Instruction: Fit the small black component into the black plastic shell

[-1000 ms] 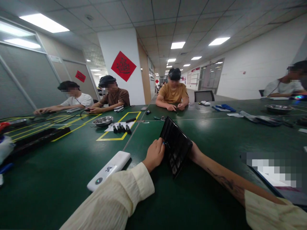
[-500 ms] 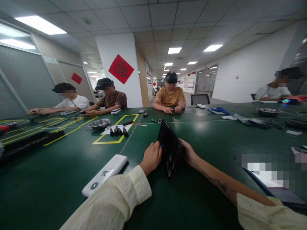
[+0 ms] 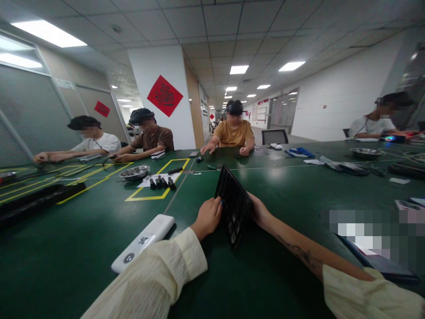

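A black compartmented tray point(image 3: 233, 204) stands tilted up on its edge on the green table point(image 3: 83, 230), straight ahead of me. My left hand point(image 3: 208, 217) is closed on its left edge, fingertips curled over the rim. My right hand point(image 3: 260, 212) grips the tray from behind on the right side; most of its fingers are hidden by the tray. Small dark parts sit in the tray's lower cells.
A white power bank point(image 3: 142, 243) lies left of my left arm. Farther left are a metal bowl point(image 3: 134, 172), small black parts point(image 3: 162, 182) in a yellow-taped box, and a long black tray point(image 3: 36, 200). Several people sit around the table. A blurred patch covers items at right.
The view has drifted slightly; the tray and both hands sit a little lower-left in frame. The person in the yellow shirt has spread their hands apart on the table.
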The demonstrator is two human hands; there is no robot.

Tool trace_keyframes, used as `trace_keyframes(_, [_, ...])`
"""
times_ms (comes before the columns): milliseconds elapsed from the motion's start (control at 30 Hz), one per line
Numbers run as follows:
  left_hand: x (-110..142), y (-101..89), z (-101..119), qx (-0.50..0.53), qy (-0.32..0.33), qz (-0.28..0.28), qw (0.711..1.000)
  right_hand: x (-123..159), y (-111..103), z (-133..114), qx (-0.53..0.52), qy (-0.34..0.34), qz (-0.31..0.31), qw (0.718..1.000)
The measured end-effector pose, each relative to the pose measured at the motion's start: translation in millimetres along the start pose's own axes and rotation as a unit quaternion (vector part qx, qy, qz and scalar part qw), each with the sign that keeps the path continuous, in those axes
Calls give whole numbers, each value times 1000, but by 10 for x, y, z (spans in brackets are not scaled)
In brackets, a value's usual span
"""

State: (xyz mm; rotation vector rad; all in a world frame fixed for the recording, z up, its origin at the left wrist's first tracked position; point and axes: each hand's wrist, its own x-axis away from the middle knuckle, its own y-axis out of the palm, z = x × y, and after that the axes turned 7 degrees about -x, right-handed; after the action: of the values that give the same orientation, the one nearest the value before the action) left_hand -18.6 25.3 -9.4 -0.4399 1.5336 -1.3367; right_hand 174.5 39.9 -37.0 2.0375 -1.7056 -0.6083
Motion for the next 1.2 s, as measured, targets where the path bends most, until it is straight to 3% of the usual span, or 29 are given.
trace_keyframes(167, [-22, 5, -4, 181, -70, -37, 980, 46, 39, -40, -28, 28, 6, 999])
trace_keyframes(267, [-27, 23, 12, 220, -93, -27, 971, 54, 47, -50, -24, 33, 6, 999])
trace_keyframes(367, [-27, 31, 27, 194, -89, -31, 977, 46, 41, -45, -20, 34, 6, 999])
trace_keyframes(567, [-24, 21, 22, 45, -60, -38, 996, 43, 56, -41, -27, 39, 17, 999])
trace_keyframes(833, [-7, -20, 95, -51, -55, -17, 997, 97, 126, -81, 2, 34, -3, 999])
trace_keyframes(1033, [-14, -23, 93, -39, -85, -44, 995, 131, 163, -116, 7, 30, 1, 1000])
trace_keyframes(1200, [-20, -6, 72, 3, -82, -31, 996, 137, 151, -98, 29, 10, -10, 999])
